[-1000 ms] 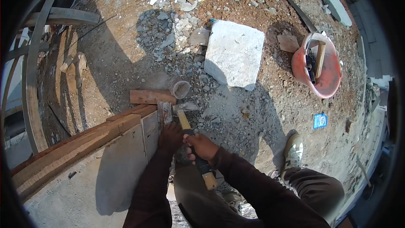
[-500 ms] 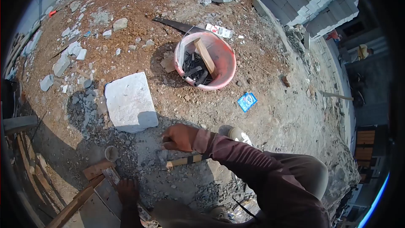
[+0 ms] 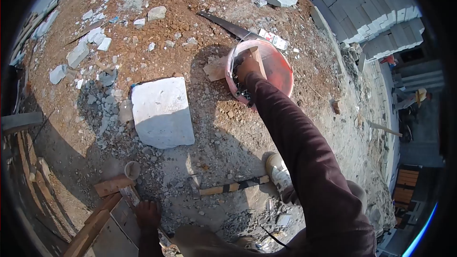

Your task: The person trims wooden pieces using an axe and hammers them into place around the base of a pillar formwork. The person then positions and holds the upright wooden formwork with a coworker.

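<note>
My right hand [image 3: 248,69] reaches down into a pinkish-red bucket [image 3: 284,69], beside an upright piece of wood [image 3: 257,60]. Dark, thin nails lie in the bucket, and my fingers among them are hidden. At lower left, my left hand [image 3: 148,215] is closed over the edge of a wooden frame [image 3: 124,221]. A hammer [image 3: 233,186] with black tape round its wooden handle lies on the ground between my left hand and my shoe.
A white block [image 3: 163,113] sits on the gravel left of the bucket. A handsaw [image 3: 228,26] and a small white packet [image 3: 273,39] lie behind the bucket. Grey blocks [image 3: 352,4] are stacked at upper right, and a person [image 3: 413,99] is at far right.
My right hand has moved from above the hammer, forward and right, into the bucket. My left hand stays at the wooden frame. The view has shifted slightly.
</note>
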### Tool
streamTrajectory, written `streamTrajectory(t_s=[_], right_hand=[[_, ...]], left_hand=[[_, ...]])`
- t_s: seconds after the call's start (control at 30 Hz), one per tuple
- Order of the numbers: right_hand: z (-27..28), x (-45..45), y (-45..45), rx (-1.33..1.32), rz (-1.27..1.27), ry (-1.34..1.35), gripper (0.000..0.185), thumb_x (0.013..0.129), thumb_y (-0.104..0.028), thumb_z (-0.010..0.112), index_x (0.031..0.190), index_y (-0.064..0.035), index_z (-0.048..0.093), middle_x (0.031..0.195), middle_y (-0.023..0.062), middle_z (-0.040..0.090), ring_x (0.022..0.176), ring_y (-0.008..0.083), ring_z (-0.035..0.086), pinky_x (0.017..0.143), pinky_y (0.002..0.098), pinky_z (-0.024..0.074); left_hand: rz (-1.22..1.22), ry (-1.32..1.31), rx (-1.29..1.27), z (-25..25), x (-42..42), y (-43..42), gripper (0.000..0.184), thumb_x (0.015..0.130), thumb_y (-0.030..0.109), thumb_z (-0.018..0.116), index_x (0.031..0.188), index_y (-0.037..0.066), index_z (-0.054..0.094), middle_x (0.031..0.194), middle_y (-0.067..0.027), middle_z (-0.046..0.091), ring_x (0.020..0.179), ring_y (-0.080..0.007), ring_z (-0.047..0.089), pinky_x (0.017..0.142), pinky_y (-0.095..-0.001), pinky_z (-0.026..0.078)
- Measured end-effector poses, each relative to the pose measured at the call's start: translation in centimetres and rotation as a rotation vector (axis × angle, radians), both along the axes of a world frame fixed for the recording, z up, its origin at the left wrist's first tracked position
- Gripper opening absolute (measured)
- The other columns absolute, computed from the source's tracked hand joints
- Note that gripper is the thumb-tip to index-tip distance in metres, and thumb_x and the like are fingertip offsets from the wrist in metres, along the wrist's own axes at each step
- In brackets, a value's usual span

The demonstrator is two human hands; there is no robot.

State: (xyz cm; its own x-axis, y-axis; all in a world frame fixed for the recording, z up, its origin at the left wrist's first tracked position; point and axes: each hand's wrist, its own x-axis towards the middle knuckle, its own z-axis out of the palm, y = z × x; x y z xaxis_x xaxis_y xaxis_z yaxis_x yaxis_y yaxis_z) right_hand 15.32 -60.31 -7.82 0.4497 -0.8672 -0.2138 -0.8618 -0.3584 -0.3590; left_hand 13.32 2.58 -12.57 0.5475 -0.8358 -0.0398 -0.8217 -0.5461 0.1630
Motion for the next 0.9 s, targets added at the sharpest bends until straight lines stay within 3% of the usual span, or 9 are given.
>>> streamTrajectory(t_s=[0.13,0.17,0.27,0.3,0.4,0.47,0.53,0.67,0.9], right_hand=[[-0.8,1.4,-0.1,-0.117,0.031,0.202,0.03,0.095,-0.016,0.049,0.106,0.0028,0.07,0.111,0.0274,0.068,0.107,0.0406,0.066,0.092,0.0473,0.0528],[-2.0,1.4,-1.3,-0.14,0.015,0.161,0.035,0.097,-0.021,0.047,0.107,0.0047,0.069,0.112,0.0268,0.069,0.109,0.0376,0.067,0.09,0.0455,0.0533],[-7.2,1.2,-5.6,0.302,-0.43,-0.55,0.051,0.1,-0.035,0.038,0.122,0.0006,0.066,0.12,0.0239,0.067,0.117,0.0339,0.064,0.098,0.0352,0.0486],[-8.4,1.2,-7.1,0.257,-0.427,-0.529,0.049,0.101,-0.035,0.038,0.123,-0.0008,0.065,0.121,0.022,0.066,0.117,0.032,0.063,0.099,0.0348,0.0482],[-10.3,1.1,-11.8,-0.237,0.079,0.23,0.044,0.103,-0.033,0.037,0.127,-0.0048,0.061,0.125,0.0164,0.064,0.118,0.0266,0.061,0.099,0.0335,0.047],[-12.2,0.3,-15.5,-0.833,0.521,0.866,0.041,0.104,-0.032,0.037,0.13,-0.0074,0.059,0.127,0.0126,0.062,0.119,0.023,0.059,0.1,0.0326,0.0462],[-15.6,-0.1,-19.6,-1.246,0.718,1.033,0.039,0.105,-0.03,0.037,0.133,-0.0101,0.057,0.129,0.0088,0.06,0.119,0.0194,0.058,0.1,0.0318,0.0454],[-10.8,-0.1,-14.8,-0.865,0.679,0.696,0.038,0.104,-0.031,0.04,0.131,-0.0107,0.057,0.127,0.0091,0.061,0.117,0.0209,0.059,0.098,0.0333,0.0462],[-7.2,0.9,-10.7,-0.642,0.739,0.489,0.037,0.1,-0.033,0.046,0.128,-0.0116,0.058,0.123,0.0095,0.063,0.113,0.0235,0.061,0.095,0.0359,0.0477]], left_hand=[[0.027,0.015,-0.018,0.1,0.2,0.3,0.019,0.08,0.018,0.07,0.073,0.01,0.054,0.078,-0.0087,0.053,0.077,-0.0287,0.056,0.069,-0.0443,0.045],[0.038,0.021,-0.016,0.4,0.3,0.3,0.018,0.079,0.019,0.07,0.074,0.011,0.055,0.081,-0.0084,0.054,0.079,-0.0276,0.057,0.071,-0.0432,0.045],[0.037,0.011,-0.049,0.6,0.5,1.1,0.015,0.077,0.023,0.069,0.085,0.011,0.062,0.088,-0.0047,0.06,0.089,-0.023,0.059,0.08,-0.0384,0.047],[0.043,0.023,-0.017,0.1,0.1,1.7,0.016,0.077,0.023,0.069,0.086,0.012,0.062,0.089,-0.0043,0.059,0.091,-0.0226,0.059,0.081,-0.0379,0.047],[0.054,0.03,-0.021,-1.1,-0.2,2.4,0.016,0.075,0.021,0.07,0.087,0.012,0.063,0.088,-0.0037,0.058,0.091,-0.0216,0.058,0.08,-0.0373,0.047],[0.047,0.015,-0.05,-1.3,0.2,2.2,0.016,0.075,0.02,0.07,0.088,0.013,0.064,0.088,-0.0034,0.058,0.09,-0.0214,0.058,0.08,-0.0371,0.047],[0.036,0.013,-0.074,-1.0,0.0,2.3,0.016,0.076,0.02,0.071,0.089,0.013,0.064,0.089,-0.0032,0.058,0.091,-0.0214,0.058,0.081,-0.0368,0.046],[0.043,0.06,-0.026,-0.7,0.0,1.9,0.015,0.079,0.021,0.071,0.089,0.012,0.064,0.093,-0.0036,0.059,0.092,-0.0219,0.058,0.082,-0.0369,0.046],[0.026,0.055,0.044,-0.6,0.6,1.1,0.015,0.084,0.024,0.071,0.088,0.012,0.063,0.093,-0.0042,0.061,0.09,-0.0231,0.058,0.08,-0.0376,0.046]])
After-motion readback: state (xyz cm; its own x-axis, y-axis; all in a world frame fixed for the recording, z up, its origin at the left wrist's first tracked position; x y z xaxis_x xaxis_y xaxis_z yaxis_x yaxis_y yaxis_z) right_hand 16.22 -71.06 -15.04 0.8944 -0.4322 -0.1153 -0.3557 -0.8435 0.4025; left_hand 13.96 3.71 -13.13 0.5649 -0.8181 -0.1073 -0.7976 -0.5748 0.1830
